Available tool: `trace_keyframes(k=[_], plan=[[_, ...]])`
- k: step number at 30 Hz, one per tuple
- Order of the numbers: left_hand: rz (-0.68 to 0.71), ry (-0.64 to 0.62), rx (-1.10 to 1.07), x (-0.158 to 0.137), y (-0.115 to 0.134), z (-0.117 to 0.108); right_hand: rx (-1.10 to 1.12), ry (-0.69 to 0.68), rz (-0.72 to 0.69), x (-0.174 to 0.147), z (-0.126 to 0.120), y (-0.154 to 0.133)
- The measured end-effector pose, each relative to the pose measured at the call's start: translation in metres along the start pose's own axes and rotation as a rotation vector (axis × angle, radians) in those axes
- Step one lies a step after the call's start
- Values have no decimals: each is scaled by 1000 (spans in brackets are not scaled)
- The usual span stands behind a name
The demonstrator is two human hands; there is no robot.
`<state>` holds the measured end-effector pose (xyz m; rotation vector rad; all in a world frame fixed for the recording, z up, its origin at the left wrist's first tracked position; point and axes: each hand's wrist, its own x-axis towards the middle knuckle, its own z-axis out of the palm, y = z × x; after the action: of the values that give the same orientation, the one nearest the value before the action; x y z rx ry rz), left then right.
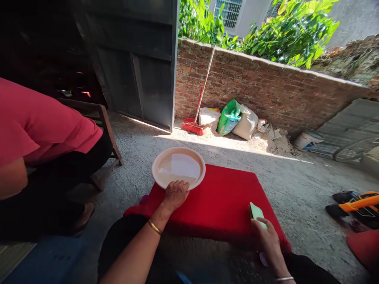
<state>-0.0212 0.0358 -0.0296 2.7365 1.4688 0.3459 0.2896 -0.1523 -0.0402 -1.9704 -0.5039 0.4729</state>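
Note:
A pale round basin (162,182) with water in it stands at the far left of the red cloth-covered table (225,197). My left hand (177,194) has its fingers curled over the basin's near rim. Above the table's right side, my right hand (268,232) grips a flat, pale green block (257,212) with a dark side, perhaps a scouring sponge. The lower part of that block is hidden by my fingers.
To the left, a person in a red shirt (53,122) bends by a wooden chair (108,130). A red broom (194,127) and sacks (229,118) line the brick wall (237,83). At right lies an orange and black object (359,205).

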Motion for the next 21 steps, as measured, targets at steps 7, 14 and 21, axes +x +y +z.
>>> trace_keyframes(k=[7, 14, 21], plan=[[-6, 28, 6, -3, -1, 0, -182, -1140, -324, -97, 63, -12], [4, 30, -18, -2, 1, 0, 216, -88, 152, 35, -10, -7], [4, 5, 2, -1, 0, 0, 31, -72, 59, 24, 23, -6]])
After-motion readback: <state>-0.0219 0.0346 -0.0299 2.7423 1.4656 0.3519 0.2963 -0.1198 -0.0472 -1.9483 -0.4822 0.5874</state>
